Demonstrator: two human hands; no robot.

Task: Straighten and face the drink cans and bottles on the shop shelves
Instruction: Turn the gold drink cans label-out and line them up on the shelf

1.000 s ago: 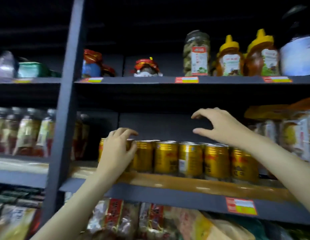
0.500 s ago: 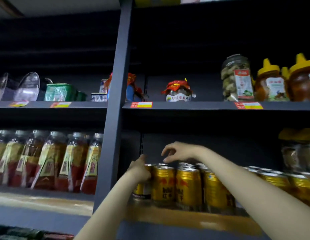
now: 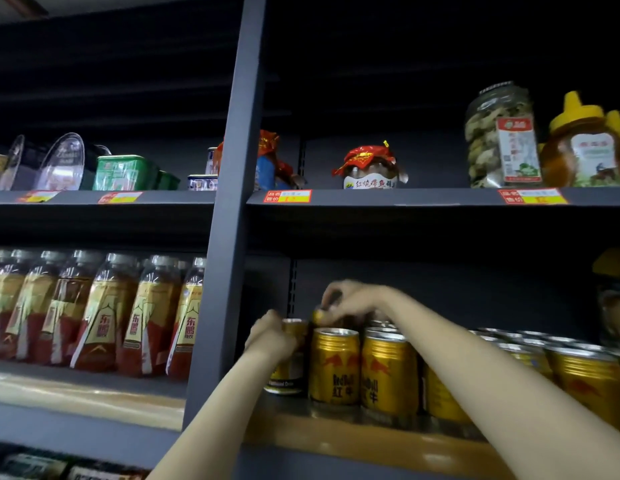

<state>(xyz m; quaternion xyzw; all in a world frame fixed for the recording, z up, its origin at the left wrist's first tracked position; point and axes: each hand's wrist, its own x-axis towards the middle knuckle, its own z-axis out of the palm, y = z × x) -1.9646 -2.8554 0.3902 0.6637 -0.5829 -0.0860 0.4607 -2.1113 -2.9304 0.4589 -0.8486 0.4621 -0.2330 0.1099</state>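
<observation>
Several gold drink cans stand in rows on the middle shelf [image 3: 353,434], right of the grey upright. My left hand [image 3: 272,337] grips the leftmost front can [image 3: 289,372], whose label is turned sideways. My right hand [image 3: 350,301] reaches over the front row and pinches the top of a gold can [image 3: 318,315] in the row behind. Beside it a front can [image 3: 333,367] faces forward with its red bulls showing. Left of the upright stand several clear bottles [image 3: 104,313] with red and gold labels.
A grey upright post [image 3: 228,216] splits the shelving. The shelf above [image 3: 405,198] carries a red-capped jar [image 3: 369,168], a tall clear jar [image 3: 502,136], honey bottles [image 3: 584,143], green tins [image 3: 124,173] and price tags. Dark back panel sits behind the cans.
The view has swung left and up. My right hand has dropped from hovering above the cans onto a back-row can. My left hand has stayed on the leftmost can.
</observation>
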